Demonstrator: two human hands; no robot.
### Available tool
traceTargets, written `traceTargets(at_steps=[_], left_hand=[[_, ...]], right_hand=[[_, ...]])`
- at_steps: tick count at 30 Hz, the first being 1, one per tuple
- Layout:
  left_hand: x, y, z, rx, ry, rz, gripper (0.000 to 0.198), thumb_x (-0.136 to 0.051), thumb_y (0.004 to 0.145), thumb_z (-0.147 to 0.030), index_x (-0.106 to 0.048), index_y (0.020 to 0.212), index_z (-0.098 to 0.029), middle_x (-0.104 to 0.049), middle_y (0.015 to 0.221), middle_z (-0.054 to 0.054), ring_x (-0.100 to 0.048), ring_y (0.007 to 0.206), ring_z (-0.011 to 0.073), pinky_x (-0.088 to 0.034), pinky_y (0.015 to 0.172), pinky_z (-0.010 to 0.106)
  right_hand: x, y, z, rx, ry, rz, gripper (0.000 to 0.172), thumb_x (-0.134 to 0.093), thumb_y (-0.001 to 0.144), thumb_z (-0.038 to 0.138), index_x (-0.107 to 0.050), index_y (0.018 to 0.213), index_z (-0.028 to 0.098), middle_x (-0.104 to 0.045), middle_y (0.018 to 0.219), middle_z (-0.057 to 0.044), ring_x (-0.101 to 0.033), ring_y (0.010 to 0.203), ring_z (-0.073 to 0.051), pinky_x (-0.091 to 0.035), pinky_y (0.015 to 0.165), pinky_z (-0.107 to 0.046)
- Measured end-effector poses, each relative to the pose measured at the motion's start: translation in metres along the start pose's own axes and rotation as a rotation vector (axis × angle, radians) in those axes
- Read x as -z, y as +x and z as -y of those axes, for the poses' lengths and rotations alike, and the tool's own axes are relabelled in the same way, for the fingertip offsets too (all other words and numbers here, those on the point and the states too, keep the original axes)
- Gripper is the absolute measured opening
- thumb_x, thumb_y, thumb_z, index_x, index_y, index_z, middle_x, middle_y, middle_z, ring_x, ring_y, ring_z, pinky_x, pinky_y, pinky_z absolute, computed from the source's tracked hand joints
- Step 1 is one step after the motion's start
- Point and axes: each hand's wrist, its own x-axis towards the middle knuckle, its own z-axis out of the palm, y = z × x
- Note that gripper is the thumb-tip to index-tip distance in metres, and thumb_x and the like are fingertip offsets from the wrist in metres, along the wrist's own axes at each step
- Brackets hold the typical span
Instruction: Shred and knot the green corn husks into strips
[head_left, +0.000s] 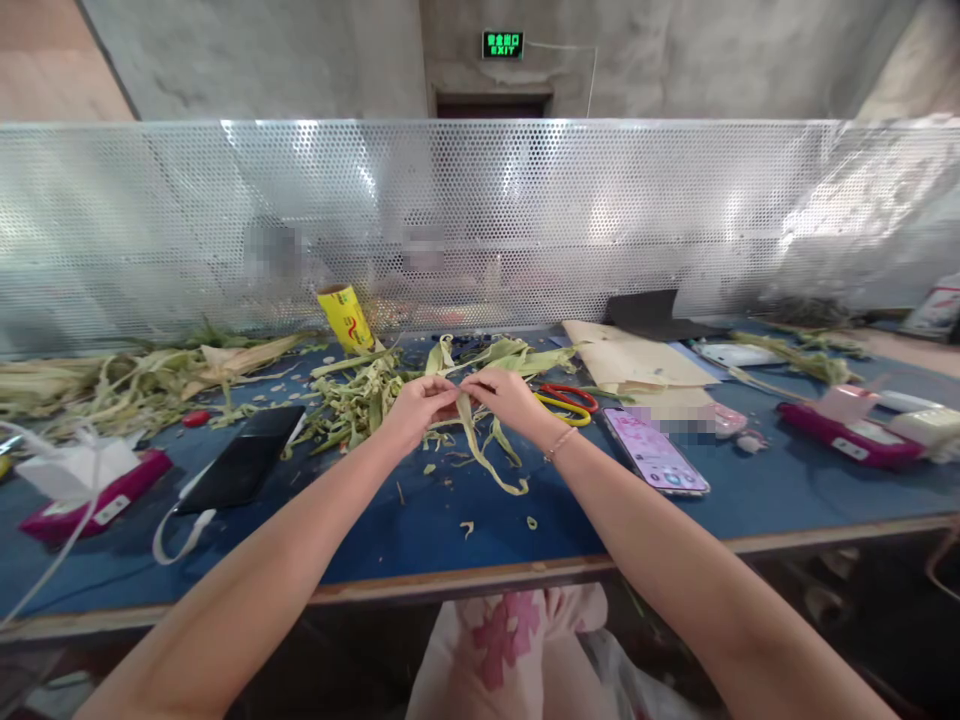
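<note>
- Left hand (418, 407) pinches the husk strip (472, 438) above the counter (420, 525), grip closed on it.
- Right hand (511, 396), touching the left, grips the same strip.
- A hard pull could tear the thin strip and scatter scraps toward the phone (654, 452).

- both arms bare, stretched out forward, angling in toward each other
- left hand (420, 405) knuckles up, fingers pinched closed
- right hand (508, 395) same deal, wrist bent a little, fingertips pinched tight
- the two hands pretty much meet at the fingertips
</note>
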Motion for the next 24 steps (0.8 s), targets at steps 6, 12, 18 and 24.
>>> traceTargets(at_steps=[6,12,18,24], left_hand=[[0.0031,0.0026,0.0026,-0.108,0.083,-0.009,0.019,-0.07,0.056,-0.026,-0.059,0.064,-0.013,-0.064,0.059,0.001,-0.061,0.058,0.0125,-0.05,0.064,0.028],[0.0022,0.0025,0.0012,-0.125,0.069,-0.031,0.02,-0.072,0.053,-0.025,-0.059,0.063,-0.013,-0.063,0.057,0.0,-0.061,0.055,0.0125,-0.051,0.062,0.028],[0.0022,0.001,-0.0022,-0.054,-0.011,0.031,0.024,-0.075,0.049,-0.023,-0.057,0.062,-0.014,-0.062,0.058,-0.001,-0.06,0.056,0.0116,-0.051,0.065,0.03],[0.0086,0.0048,-0.0001,-0.017,0.054,0.079,0.024,-0.073,0.054,-0.026,-0.056,0.065,-0.014,-0.062,0.059,0.0,-0.06,0.057,0.0124,-0.05,0.066,0.032]], right_hand=[[-0.0008,-0.0015,0.0049,-0.082,0.146,0.013,0.016,-0.05,0.078,0.021,-0.065,0.076,0.016,-0.064,0.066,-0.001,-0.058,0.059,-0.01,-0.045,0.058,-0.021],[-0.0048,0.0005,0.0009,-0.211,0.37,-0.016,0.017,-0.056,0.071,0.026,-0.065,0.079,0.014,-0.067,0.073,-0.004,-0.061,0.064,-0.012,-0.05,0.063,-0.026],[-0.0011,0.0015,0.002,-0.27,0.495,-0.008,0.015,-0.063,0.064,0.027,-0.066,0.073,0.015,-0.066,0.07,-0.002,-0.061,0.065,-0.012,-0.052,0.067,-0.029],[0.001,0.0005,0.0081,-0.303,0.534,-0.002,0.01,-0.065,0.062,0.023,-0.065,0.069,0.016,-0.064,0.063,0.0,-0.06,0.061,-0.011,-0.052,0.066,-0.028]])
